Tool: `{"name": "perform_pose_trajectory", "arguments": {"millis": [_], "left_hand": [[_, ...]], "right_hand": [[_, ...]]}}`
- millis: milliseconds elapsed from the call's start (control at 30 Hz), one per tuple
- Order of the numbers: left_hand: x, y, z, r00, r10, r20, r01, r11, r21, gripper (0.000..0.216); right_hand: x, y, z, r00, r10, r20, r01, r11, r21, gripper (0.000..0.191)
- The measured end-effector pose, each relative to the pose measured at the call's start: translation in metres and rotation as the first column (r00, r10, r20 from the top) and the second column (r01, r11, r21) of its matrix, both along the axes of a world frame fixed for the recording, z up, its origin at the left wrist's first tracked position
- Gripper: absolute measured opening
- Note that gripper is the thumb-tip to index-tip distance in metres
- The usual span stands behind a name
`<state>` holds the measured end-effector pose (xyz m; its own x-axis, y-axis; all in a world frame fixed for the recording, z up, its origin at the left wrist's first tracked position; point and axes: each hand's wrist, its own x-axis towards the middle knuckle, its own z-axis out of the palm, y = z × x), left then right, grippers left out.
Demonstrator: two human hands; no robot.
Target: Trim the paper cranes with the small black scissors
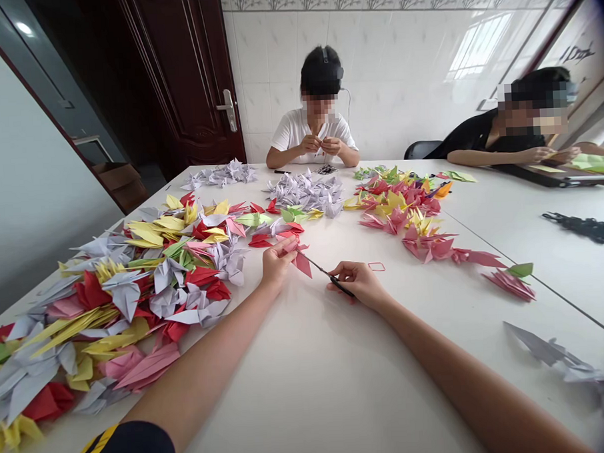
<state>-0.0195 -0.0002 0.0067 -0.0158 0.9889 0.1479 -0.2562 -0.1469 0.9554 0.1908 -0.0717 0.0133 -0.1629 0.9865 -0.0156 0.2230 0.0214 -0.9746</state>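
So both arms are stretched out forward and angled in toward each other, hands close together but not touching. The left hand (278,262) is a bit farther out, thumb and fingers pinched together, wrist (270,286) pretty much in line with the forearm (215,360). The right hand (358,282) has its fingers curled into a closed grip, knuckles pointing over toward the left one. Right forearm (448,354) is totally bare, while a dark sleeve with yellow stripes (136,451) covers the left arm farther back.
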Motion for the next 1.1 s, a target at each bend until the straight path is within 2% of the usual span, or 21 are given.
{"name": "perform_pose_trajectory", "arguments": {"millis": [133, 433, 767, 1100], "left_hand": [[0.0001, -0.0014, 0.0027, 0.999, 0.022, -0.039, -0.023, 1.0, -0.017, 0.055], [0.0002, -0.0027, 0.006, 0.999, 0.025, -0.021, -0.026, 0.998, -0.049, 0.057], [0.0001, -0.0001, 0.0013, 0.995, 0.059, -0.084, -0.062, 0.998, -0.028, 0.055], [0.0, 0.0006, 0.0008, 0.999, 0.036, -0.038, -0.038, 0.998, -0.046, 0.054]], "right_hand": [[0.0005, 0.0, -0.002, 1.0, 0.0, -0.006, 0.0, 1.0, -0.001, 0.039], [0.0005, 0.0019, -0.0036, 1.0, -0.01, -0.012, 0.01, 1.0, -0.01, 0.039], [-0.0003, 0.0001, 0.0003, 1.0, -0.006, -0.001, 0.006, 1.0, -0.005, 0.035], [0.0003, 0.0011, -0.0018, 1.0, -0.004, -0.012, 0.003, 1.0, -0.014, 0.038]]}}
